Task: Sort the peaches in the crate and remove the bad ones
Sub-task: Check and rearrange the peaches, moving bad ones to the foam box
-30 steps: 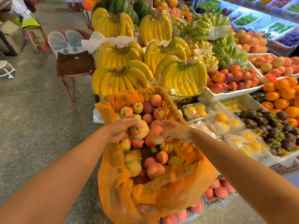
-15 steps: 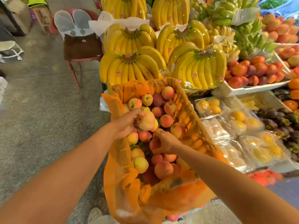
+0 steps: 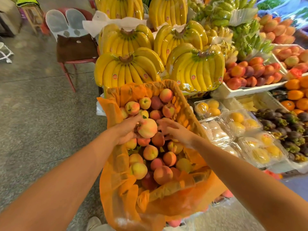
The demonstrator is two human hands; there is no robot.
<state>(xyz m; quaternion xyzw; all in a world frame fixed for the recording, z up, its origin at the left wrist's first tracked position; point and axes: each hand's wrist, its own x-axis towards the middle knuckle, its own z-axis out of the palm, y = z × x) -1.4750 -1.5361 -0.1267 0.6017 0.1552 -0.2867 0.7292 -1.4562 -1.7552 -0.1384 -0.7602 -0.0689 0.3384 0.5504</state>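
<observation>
Big banana bunches (image 3: 128, 69) sit stacked right behind the crate (image 3: 185, 117), which is lined with orange mesh (image 3: 116, 189) and full of peaches (image 3: 160, 174). Clear clamshell packs (image 3: 233, 124) of yellow fruit crowd its right side. Left hand (image 3: 126, 130) grips one pale peach (image 3: 147, 128) just above the pile, mid-crate. Right hand (image 3: 176, 132) hovers beside it, fingers loose and spread, holding nothing.

No legible text anywhere. Small round red stickers (image 3: 114, 76) on banana bunches (image 3: 133, 67), centre of frame: lettering too small to read. Round pale badge (image 3: 77, 41) on brown bag (image 3: 75, 50), upper left: blurred, unreadable.
</observation>
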